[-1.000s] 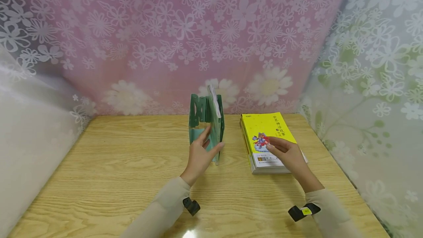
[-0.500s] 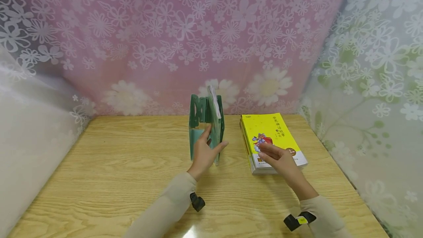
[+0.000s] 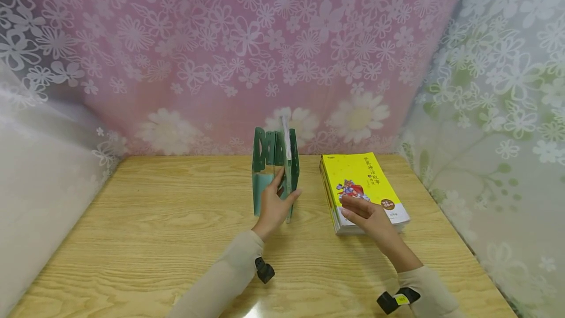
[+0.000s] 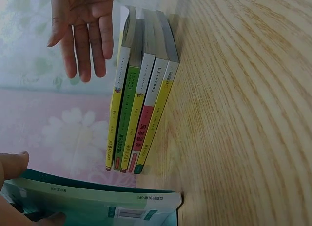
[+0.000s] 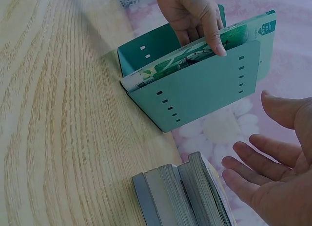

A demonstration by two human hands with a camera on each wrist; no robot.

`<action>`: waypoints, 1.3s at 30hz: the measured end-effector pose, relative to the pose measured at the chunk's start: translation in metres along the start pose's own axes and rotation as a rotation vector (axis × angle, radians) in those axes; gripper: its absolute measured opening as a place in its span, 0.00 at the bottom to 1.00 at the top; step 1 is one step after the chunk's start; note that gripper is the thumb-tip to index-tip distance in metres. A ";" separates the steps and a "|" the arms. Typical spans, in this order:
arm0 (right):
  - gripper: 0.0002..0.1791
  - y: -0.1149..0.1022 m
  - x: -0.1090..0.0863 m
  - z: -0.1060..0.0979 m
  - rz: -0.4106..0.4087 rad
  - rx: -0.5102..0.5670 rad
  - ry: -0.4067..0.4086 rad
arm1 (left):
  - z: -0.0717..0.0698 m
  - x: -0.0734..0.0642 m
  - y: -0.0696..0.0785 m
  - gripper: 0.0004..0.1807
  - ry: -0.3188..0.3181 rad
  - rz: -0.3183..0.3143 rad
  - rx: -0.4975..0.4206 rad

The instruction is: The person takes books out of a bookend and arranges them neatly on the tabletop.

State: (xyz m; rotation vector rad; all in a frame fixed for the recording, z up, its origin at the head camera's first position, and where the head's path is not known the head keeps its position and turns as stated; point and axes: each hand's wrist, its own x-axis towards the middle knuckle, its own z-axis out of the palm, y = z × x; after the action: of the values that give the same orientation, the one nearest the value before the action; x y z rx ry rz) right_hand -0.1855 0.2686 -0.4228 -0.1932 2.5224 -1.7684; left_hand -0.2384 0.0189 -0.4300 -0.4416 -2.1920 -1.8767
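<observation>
Near the table's middle stands a green bookend [image 3: 263, 195] with slotted side panels and an open top. Inside it, against the right panel, a slim green book [image 5: 195, 53] stands upright. My left hand [image 3: 271, 207] pinches this book, thumb on its right side and fingers on its left, as the right wrist view shows. My right hand [image 3: 368, 217] hovers over the lower end of a book stack, palm turned inward, fingers loosely extended and holding nothing. The stack's top book is a yellow paperback [image 3: 353, 168].
Several spines [image 4: 141, 109] of the stacked books show in the left wrist view, yellow, green and pink. A strip of wooden table [image 3: 309, 175] lies between bookend and stack. A pink flowered curtain [image 3: 212, 63] hangs along the table's back edge.
The green book has tipped more upright within the bookend. My left hand has shifted slightly right, and my right hand has drawn down and left over the stack.
</observation>
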 end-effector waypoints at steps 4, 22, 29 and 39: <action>0.31 0.002 0.000 0.001 0.000 0.001 -0.006 | -0.005 -0.004 0.008 0.38 -0.038 -0.002 -0.040; 0.30 0.003 0.000 0.001 0.011 0.010 -0.015 | -0.019 -0.018 0.039 0.27 0.025 -0.030 -0.019; 0.30 0.001 -0.001 0.003 -0.013 0.027 -0.037 | -0.019 -0.014 0.006 0.23 0.068 0.001 -0.037; 0.29 0.000 -0.001 0.004 -0.009 0.023 -0.036 | -0.033 -0.023 -0.001 0.13 0.151 -0.017 -0.035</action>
State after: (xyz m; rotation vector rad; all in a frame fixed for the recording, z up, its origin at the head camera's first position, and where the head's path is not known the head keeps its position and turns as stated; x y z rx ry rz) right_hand -0.1835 0.2650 -0.4240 -0.2335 2.4789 -1.7797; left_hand -0.2181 -0.0161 -0.4342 -0.2780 -2.0750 -1.8932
